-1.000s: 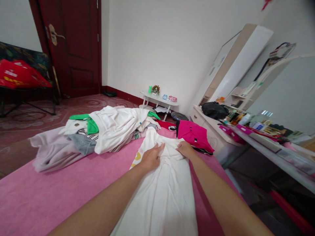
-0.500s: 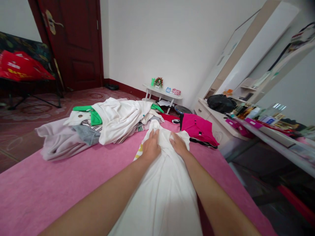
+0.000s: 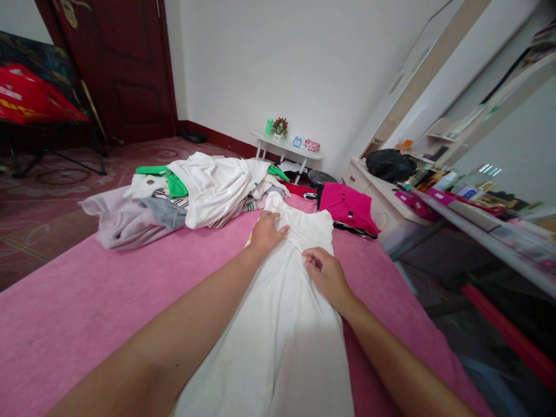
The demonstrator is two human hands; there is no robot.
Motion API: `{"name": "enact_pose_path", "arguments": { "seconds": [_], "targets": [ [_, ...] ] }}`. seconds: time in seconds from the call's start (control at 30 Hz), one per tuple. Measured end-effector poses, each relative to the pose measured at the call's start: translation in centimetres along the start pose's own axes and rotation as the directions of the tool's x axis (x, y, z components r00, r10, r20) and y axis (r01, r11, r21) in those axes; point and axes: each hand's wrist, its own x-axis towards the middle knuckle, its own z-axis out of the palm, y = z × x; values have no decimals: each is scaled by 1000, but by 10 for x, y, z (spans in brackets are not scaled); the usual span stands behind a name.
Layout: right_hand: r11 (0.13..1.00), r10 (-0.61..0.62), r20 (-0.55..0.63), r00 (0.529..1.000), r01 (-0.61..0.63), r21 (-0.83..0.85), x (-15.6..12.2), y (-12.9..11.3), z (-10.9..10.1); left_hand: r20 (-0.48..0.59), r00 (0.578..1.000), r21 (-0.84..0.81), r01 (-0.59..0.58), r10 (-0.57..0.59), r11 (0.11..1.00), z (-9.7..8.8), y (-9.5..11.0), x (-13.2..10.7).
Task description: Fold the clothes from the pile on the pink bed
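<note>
A long white garment (image 3: 299, 324) lies stretched lengthwise on the pink bed cover (image 3: 143, 301), its near part running out of view at the bottom. My left hand (image 3: 266, 233) rests on its upper left edge, thumb spread to the right and fingers laid over the cloth. Slightly lower, on the right side, my right hand (image 3: 326, 272) has its fingers curled together, the tips at a small fold of the fabric. A bit of yellow pattern peeks out beside my left hand.
A heap of clothes (image 3: 217, 185) lies at the far left of the bed, and folded pink clothing (image 3: 347, 205) at the far right. Beyond stands a small white table (image 3: 286, 147). A dresser (image 3: 391, 217) with a black bag (image 3: 391, 165) and bottles borders the right side.
My right hand has drawn back toward me along the garment and its fingers have curled. My left hand's thumb has spread to the right. The view has tilted slightly downward.
</note>
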Motion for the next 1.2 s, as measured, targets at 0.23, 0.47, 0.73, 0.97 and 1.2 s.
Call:
{"name": "enact_pose_path", "arguments": {
  "seconds": [0.23, 0.47, 0.73, 0.97, 1.2],
  "targets": [
    [1000, -9, 539, 842, 12, -2, -53, -63, -33, 147, 981, 23, -128, 123, 992, -4, 2, -5],
    [981, -63, 430, 901, -23, 193, -55, -83, -25, 53, 986, -7, -156, 156, 988, -8, -5, 1],
    [972, -213, 393, 895, 152, 179, -95, -56, -53, 118, 955, -21, -272, 272, 962, -36, -25, -13],
    [900, -384, 434, 815, 436, -22, -144, -35, -72, 497, 620, -169, -616, 607, 769, -135, -49, -79],
    [719, -623, 452, 639, 695, 9, -148, -39, -48, 679, 402, -260, -651, 614, 713, -201, -28, -152]
  ]
}}
